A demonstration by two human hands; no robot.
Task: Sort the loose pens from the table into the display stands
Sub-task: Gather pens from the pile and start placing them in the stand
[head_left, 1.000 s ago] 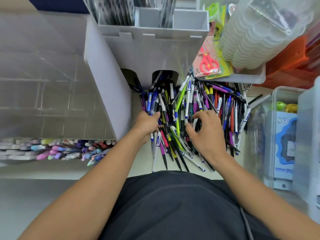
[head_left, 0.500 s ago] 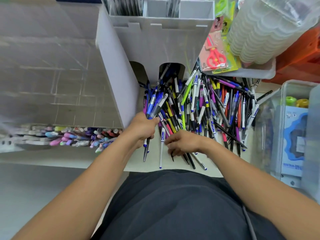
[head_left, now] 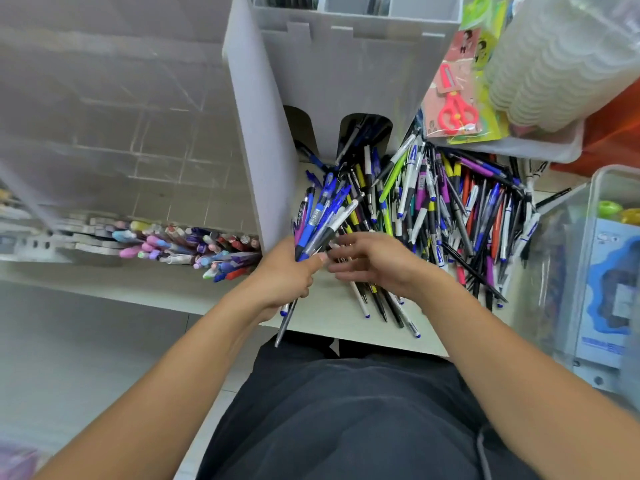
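L hand (head_left: 284,275): fingers curled round a bundle of blue pens (head_left: 320,220), thumb on top; tips stick out below the fist, past table (head_left: 332,327) edge.
R hand (head_left: 375,261): fingers spread & relaxed, just beside the bundle, over the pen pile (head_left: 450,209); holds nothing visible.
Pen pile: loose, mixed colours, on table w/ grey display stand (head_left: 325,71) right behind it; some pens reach into the stand's arched slot (head_left: 363,133).
L of stand: row of pastel pens (head_left: 187,244) on shelf.
R of stand: packed red scissors (head_left: 455,109), stacked clear trays (head_left: 561,53), clear box (head_left: 609,271).
Table: pale, front edge near dark-clothed lap.
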